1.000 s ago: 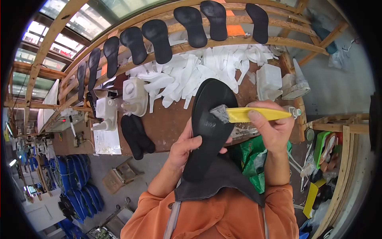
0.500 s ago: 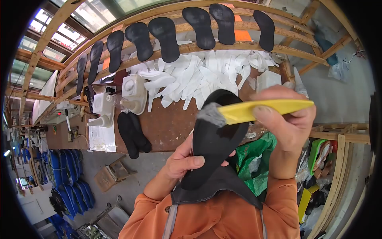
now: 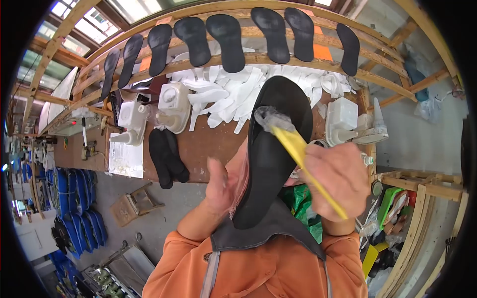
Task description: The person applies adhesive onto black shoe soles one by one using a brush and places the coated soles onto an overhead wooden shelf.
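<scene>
A black shoe insole (image 3: pixel 272 164) stands tilted upright before my chest, its broad end up. My left hand (image 3: pixel 223 181) supports it from behind at the left edge, thumb raised off its face and fingers hidden behind it. Thin clear strands, like glue or film, hang between that hand and the insole edge. Closed around a yellow-handled brush (image 3: pixel 293 149), my right hand (image 3: pixel 338 179) is right of the insole. The brush's grey, clumped bristles touch the upper left part of the insole.
More black insoles (image 3: pixel 224 42) lean along a wooden rack (image 3: pixel 328 42). White cut pieces (image 3: pixel 233 99) pile on the brown bench (image 3: pixel 198 149), with white plastic bottles (image 3: pixel 174 107) and a pair of black insoles (image 3: pixel 166 159). A green bag (image 3: pixel 300 206) hangs below.
The brush has swung from nearly level to a steep slant, its bristles now at the insole's left edge. My left thumb has lifted off the insole's face. The whole view has shifted slightly.
</scene>
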A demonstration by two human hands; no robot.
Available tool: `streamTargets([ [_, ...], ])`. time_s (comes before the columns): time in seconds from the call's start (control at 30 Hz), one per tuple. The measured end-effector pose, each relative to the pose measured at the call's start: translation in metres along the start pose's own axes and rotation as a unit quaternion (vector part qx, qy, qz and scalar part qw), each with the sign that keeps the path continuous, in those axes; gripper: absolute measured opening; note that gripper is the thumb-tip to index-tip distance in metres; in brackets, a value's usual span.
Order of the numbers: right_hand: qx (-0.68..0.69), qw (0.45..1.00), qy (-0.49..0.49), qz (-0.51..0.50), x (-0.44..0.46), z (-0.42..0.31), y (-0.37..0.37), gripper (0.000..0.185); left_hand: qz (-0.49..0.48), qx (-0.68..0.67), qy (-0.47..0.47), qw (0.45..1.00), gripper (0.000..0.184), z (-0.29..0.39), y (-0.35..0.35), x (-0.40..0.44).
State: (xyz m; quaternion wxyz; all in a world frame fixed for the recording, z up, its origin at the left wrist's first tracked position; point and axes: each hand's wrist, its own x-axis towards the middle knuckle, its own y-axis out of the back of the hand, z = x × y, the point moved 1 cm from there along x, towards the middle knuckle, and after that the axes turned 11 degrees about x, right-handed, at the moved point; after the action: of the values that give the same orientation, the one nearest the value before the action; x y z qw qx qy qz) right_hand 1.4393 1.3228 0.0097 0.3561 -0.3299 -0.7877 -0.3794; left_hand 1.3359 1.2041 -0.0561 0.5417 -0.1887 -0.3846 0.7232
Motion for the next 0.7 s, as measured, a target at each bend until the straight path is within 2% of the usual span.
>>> streamTargets([
  [0.03, 0.006, 1.0, 0.002, -0.004, 0.0, 0.0, -0.003, 0.013, 0.005, 0.001, -0.005, 1.0, 0.088, 0.006, -0.002, 0.002],
  [0.17, 0.045, 0.991, 0.11, -0.06, -0.016, -0.011, -0.016, 0.013, 0.085, -0.177, 0.061, 0.979, 0.099, 0.019, -0.001, 0.006],
  [0.2, 0.049, 0.991, 0.11, -0.063, -0.017, -0.015, -0.016, 0.013, 0.089, -0.179, 0.058, 0.978, 0.099, 0.021, 0.0, 0.008],
  [0.33, 0.098, 0.972, 0.108, -0.185, -0.013, -0.027, -0.015, 0.013, -0.035, -0.041, -0.02, 0.998, 0.097, 0.032, 0.005, 0.017],
  [0.37, 0.101, 0.971, 0.107, -0.187, -0.014, -0.028, -0.017, 0.013, -0.032, -0.042, -0.021, 0.998, 0.097, 0.035, 0.005, 0.017],
  [0.5, 0.109, 0.983, 0.119, -0.09, -0.022, -0.029, -0.024, 0.013, -0.004, -0.039, -0.039, 0.998, 0.087, 0.047, 0.002, 0.017],
  [0.7, 0.107, 0.985, 0.065, -0.118, -0.01, -0.039, -0.019, 0.012, -0.017, -0.014, -0.062, 0.998, 0.066, 0.059, 0.005, 0.013],
])
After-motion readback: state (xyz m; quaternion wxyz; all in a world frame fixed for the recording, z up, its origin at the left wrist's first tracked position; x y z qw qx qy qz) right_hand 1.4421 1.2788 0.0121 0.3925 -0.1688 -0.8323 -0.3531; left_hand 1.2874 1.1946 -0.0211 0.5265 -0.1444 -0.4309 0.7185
